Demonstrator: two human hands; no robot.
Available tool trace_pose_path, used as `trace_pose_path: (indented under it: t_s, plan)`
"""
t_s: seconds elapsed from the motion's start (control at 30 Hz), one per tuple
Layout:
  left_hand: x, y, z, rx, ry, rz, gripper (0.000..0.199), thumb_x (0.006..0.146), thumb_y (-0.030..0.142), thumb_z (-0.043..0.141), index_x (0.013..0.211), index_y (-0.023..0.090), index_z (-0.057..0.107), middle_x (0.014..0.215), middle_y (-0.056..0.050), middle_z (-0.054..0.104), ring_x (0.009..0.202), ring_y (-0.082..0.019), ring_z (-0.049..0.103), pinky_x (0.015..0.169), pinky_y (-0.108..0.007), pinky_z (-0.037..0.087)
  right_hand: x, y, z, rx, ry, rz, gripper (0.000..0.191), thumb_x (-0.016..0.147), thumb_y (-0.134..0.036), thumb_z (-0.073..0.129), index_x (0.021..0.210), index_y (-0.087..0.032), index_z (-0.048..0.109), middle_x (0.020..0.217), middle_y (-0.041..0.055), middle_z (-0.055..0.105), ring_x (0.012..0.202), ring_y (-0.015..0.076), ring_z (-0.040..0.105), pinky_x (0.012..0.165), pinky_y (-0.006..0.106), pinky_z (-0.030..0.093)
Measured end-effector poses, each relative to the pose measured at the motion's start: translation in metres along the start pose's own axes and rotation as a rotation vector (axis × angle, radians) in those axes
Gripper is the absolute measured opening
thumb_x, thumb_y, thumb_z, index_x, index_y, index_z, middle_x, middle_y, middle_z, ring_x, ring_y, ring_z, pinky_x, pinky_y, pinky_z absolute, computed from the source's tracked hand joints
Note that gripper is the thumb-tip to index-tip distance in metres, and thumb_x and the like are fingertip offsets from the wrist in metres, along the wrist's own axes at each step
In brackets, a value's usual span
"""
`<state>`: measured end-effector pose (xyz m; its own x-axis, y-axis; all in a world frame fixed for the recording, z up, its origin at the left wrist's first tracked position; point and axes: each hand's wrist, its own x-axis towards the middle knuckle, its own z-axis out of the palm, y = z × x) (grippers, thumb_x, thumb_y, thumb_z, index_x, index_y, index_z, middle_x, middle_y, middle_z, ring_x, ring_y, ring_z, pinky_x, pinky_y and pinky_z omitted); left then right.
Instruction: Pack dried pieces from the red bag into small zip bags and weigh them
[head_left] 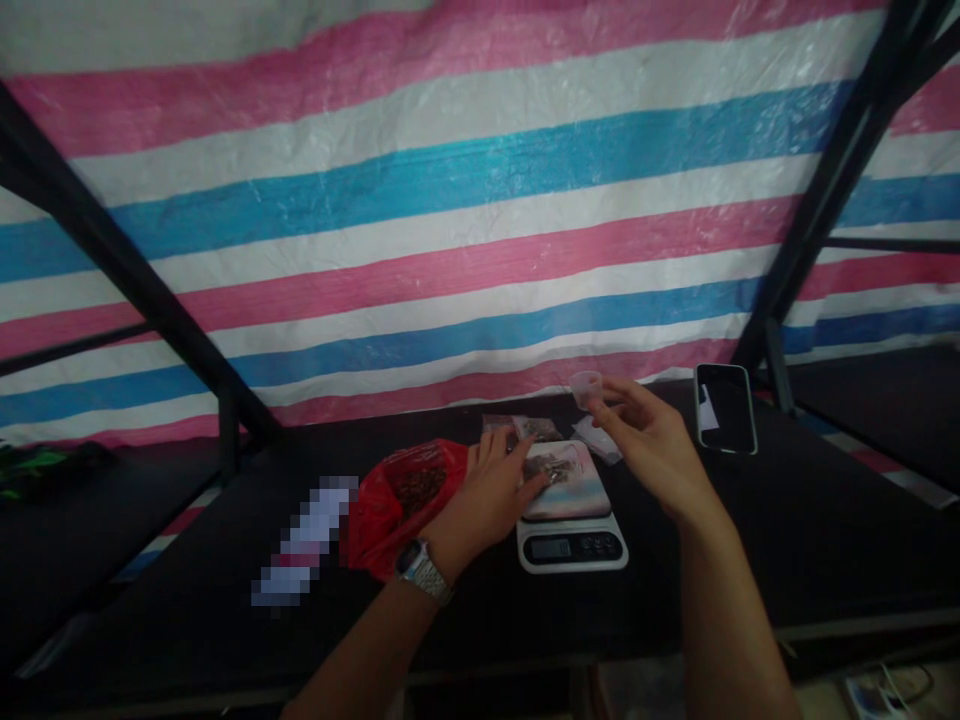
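My right hand (651,440) is closed in a pinch on a small clear plastic cup (587,390), raised behind the right part of a white digital kitchen scale (574,550). On the scale's shiny plate lies a small clear bag (555,468) with dark bits inside. My left hand (495,478), wearing a metal-band watch on the wrist, reaches over the scale's left edge. Its fingers are spread, and the thumb rests at the small bag. Beside that hand an open red plastic bag (371,510) holds loose brown dried pieces (420,487).
Behind the scale lie a filled small bag (538,429) and some clear plastic (598,438). A phone (725,410) lies at the right on the black table (787,540). A pixelated strip (307,545) is at the left. Striped sheeting (480,250) hangs behind, between black metal bars.
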<state>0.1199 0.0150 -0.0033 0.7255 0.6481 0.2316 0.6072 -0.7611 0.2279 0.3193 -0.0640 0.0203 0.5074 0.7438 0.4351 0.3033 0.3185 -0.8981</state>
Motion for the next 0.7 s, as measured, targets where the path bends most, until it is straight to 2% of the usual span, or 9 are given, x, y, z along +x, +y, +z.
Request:
trace_pose_path:
  t_s: [0.1,0.2,0.37,0.7]
  plan:
    - [0.012,0.009,0.005,0.057,-0.03,0.014,0.056,0.102,0.049,0.065,0.148,0.016,0.06,0.158,-0.023,0.05,0.148,-0.043,0.045,0.118,-0.064,0.039,0.001,-0.001,0.004,-0.006,-0.002,-0.017,0.041,0.084,-0.048,0.08,0.116,-0.023,0.077,0.106,0.0085,0.081,0.076,0.0206,0.069,0.072,0.036,0.055]
    - [0.019,0.015,0.011,0.092,-0.048,0.038,0.055,0.102,0.053,0.063,0.143,0.016,0.064,0.16,-0.025,0.049,0.149,-0.044,0.044,0.119,-0.066,0.037,0.003,0.0,0.006,-0.002,0.0,-0.013,0.041,0.084,-0.048,0.079,0.115,-0.022,0.077,0.105,0.0089,0.081,0.077,0.0211,0.07,0.073,0.036,0.056]
    - [0.023,0.017,0.017,0.116,-0.053,0.072,0.049,0.103,0.055,0.061,0.133,0.017,0.069,0.158,-0.023,0.051,0.149,-0.043,0.044,0.12,-0.066,0.035,0.003,0.003,0.007,-0.018,0.018,0.0,0.043,0.084,-0.047,0.08,0.117,-0.021,0.078,0.104,0.0095,0.081,0.078,0.0216,0.071,0.073,0.037,0.057]
    - [0.029,0.018,0.019,0.123,-0.053,0.08,0.046,0.103,0.049,0.063,0.134,0.016,0.068,0.156,-0.023,0.053,0.147,-0.042,0.046,0.118,-0.064,0.037,0.003,0.005,0.004,-0.044,0.019,-0.017,0.045,0.083,-0.05,0.08,0.117,-0.021,0.078,0.104,0.01,0.081,0.078,0.0219,0.071,0.071,0.036,0.056]
